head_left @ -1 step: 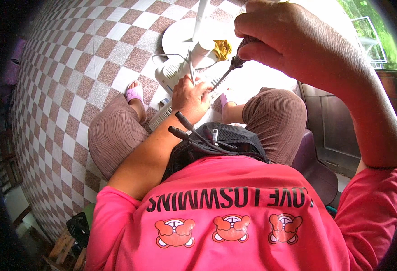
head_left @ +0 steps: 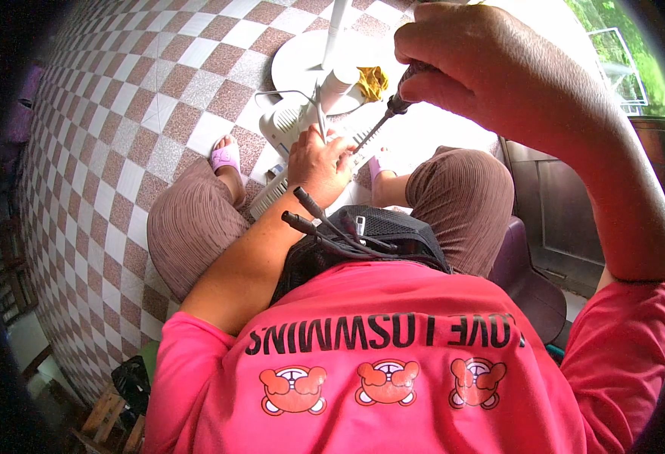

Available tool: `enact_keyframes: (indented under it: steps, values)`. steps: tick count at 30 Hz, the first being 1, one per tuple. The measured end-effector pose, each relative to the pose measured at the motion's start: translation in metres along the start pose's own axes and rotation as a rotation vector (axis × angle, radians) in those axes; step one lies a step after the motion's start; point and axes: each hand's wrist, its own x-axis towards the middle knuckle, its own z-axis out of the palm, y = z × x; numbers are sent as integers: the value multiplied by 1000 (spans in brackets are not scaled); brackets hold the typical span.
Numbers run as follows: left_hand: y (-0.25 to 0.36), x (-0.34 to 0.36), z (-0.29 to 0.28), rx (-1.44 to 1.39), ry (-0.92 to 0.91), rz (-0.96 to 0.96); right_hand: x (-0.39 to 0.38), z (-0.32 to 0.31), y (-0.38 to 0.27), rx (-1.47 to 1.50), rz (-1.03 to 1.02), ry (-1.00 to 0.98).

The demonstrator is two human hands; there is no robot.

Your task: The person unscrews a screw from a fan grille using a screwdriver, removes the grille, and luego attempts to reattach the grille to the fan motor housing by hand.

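My right hand (head_left: 461, 64), raised at the upper right, is closed round the dark handle of a screwdriver (head_left: 397, 104). The thin shaft slants down to the left, its tip beside the fingers of my left hand (head_left: 319, 168). That hand is curled on a white plastic appliance with slotted vents (head_left: 278, 126), low between my knees. A grey cord (head_left: 320, 113) rises beside the fingers. Whether the tip sits in a screw, I cannot tell; glare and fingers hide the spot. Just beyond stands a white pole (head_left: 335, 34) over a white round base (head_left: 291, 64).
A crumpled yellow cloth (head_left: 372, 83) lies on the round base. A black waist pack (head_left: 408, 234) with loose cable ends (head_left: 302, 222) sits at my lap. A purple plastic chair (head_left: 525, 287) and a dark cabinet (head_left: 567, 204) are on the right. Checkered tiles (head_left: 136, 136) cover the floor.
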Motion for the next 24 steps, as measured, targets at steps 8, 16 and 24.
enact_keyframes:
  steps: [8,16,24]
  values:
    - [-3,1,3,-53,-33,-11,-3,-28,-13,97,270,-218]
    - [-5,0,1,-34,-74,-8,2,-18,-1,-27,81,-277]
    - [1,2,1,-20,-113,-23,5,-2,3,-228,-11,-245]
